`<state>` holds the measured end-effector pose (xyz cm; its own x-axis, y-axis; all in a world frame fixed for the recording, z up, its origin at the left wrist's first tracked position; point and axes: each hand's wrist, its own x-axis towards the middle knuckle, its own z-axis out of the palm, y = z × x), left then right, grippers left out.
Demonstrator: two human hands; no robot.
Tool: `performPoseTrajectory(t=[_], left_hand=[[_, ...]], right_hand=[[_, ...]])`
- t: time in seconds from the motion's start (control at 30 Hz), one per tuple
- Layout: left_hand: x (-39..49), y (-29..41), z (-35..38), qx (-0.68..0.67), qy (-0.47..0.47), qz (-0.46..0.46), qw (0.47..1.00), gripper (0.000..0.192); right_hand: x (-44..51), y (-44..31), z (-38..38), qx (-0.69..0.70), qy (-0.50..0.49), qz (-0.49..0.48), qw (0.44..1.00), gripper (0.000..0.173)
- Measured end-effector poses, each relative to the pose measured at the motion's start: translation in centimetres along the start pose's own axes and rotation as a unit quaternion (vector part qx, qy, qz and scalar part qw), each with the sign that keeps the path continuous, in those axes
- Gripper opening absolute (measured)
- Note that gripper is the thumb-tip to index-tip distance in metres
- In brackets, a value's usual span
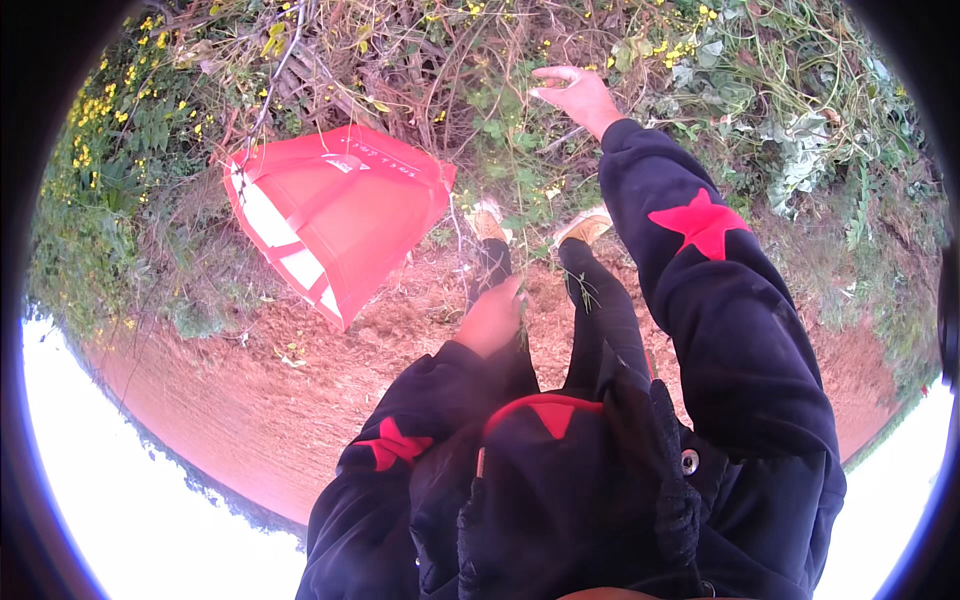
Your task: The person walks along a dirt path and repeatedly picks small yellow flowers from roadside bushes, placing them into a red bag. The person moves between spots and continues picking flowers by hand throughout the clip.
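Note:
My left hand [493, 318] is closed around thin green plant stems [523, 324], held low in front of my legs. Leafy ends of the stems stick out past the fist. My right hand [576, 95] reaches forward over the undergrowth, thumb and fingers apart in a curve, with nothing visible between them. Below it grow feathery green plants [506, 146] with small yellow flowers. Left of my feet, a red tote bag [367, 202] with a white inside leans against the brush; its side bears white writing.
A bare twig [281, 71] rises beside the bag. Dry brush [420, 82] tangles ahead, with trailing vines [780, 82] at the right and yellow-flowered bushes [112, 142] at the left. My shoes [585, 225] stand at the edge of reddish tilled soil [262, 390].

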<state>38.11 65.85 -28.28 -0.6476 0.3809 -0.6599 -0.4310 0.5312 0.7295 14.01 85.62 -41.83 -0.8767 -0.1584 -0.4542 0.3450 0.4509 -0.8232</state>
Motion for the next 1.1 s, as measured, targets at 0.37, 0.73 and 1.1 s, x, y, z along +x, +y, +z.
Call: performPoseTrajectory(t=[0.37,0.73,1.1], left_hand=[[0.3,-0.3,0.9,-0.047,-0.027,-0.053,0.997,0.040],[1.1,-0.7,1.3,-0.064,-0.021,-0.059,0.996,0.039],[1.7,-2.0,1.4,-0.075,-0.045,-0.099,0.991,0.038]], right_hand=[[-7.0,0.7,-2.6,0.313,0.176,0.064,0.931,0.019],[2.0,4.4,-3.4,0.437,0.082,0.081,0.892,0.028],[7.8,4.3,2.1,0.217,0.093,0.095,0.967,0.030]])
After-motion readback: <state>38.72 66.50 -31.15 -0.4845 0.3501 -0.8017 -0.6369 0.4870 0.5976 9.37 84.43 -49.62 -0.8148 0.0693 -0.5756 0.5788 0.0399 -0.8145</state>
